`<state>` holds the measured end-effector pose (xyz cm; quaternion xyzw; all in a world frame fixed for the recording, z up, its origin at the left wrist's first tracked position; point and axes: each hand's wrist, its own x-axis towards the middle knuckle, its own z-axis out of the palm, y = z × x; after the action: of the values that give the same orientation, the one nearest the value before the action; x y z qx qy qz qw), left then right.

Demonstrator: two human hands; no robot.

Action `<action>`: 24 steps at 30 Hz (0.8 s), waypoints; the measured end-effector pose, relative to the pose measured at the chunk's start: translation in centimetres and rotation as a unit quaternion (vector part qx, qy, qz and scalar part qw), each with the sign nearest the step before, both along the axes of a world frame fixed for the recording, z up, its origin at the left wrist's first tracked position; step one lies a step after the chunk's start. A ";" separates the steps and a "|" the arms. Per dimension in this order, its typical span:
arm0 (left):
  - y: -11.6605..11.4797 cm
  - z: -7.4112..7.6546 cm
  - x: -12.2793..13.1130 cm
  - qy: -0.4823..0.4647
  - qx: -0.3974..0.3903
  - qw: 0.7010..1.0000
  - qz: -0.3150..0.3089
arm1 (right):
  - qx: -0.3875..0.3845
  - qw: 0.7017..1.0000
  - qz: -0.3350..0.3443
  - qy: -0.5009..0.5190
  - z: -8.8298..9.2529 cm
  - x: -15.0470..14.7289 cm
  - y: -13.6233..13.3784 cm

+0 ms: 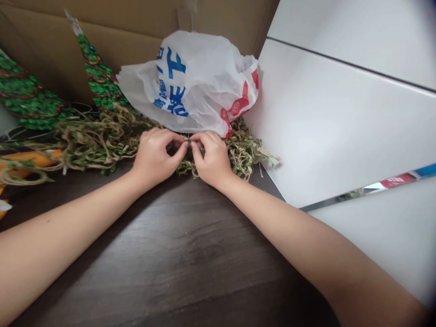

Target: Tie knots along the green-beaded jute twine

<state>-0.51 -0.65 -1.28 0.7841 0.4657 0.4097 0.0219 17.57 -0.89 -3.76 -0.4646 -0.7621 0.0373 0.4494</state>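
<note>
A long tangled heap of twine garland (98, 141), brown cord with small green leaves, stretches along the back of the dark wooden table (190, 245). My left hand (156, 152) pinches a bit of this garland between thumb and fingertips. Close beside it, my right hand (213, 156) pinches the same strand, the two sets of fingertips nearly touching. Just behind both hands, a crumpled white plastic bag (204, 77) with blue and red print rests on the heap. What exactly lies between my fingertips is small and partly hidden.
Two green tinsel Christmas trees (100, 79) with red trim stand at the back left. A cardboard box (136, 27) rises behind everything. At the left edge lies an orange object (37, 158), partly under twine. White panels (327, 113) border the table on the right.
</note>
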 end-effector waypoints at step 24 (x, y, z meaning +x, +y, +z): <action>0.8 -1.0 -0.4 0.103 0.098 0.990 -0.020 | -0.051 0.995 -0.059 -0.065 1.3 -0.5 -1.4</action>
<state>-0.87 0.19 -2.28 0.8296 0.4076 0.3695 -0.0948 17.04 -2.26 -2.45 -0.5321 -0.7581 0.0192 0.3766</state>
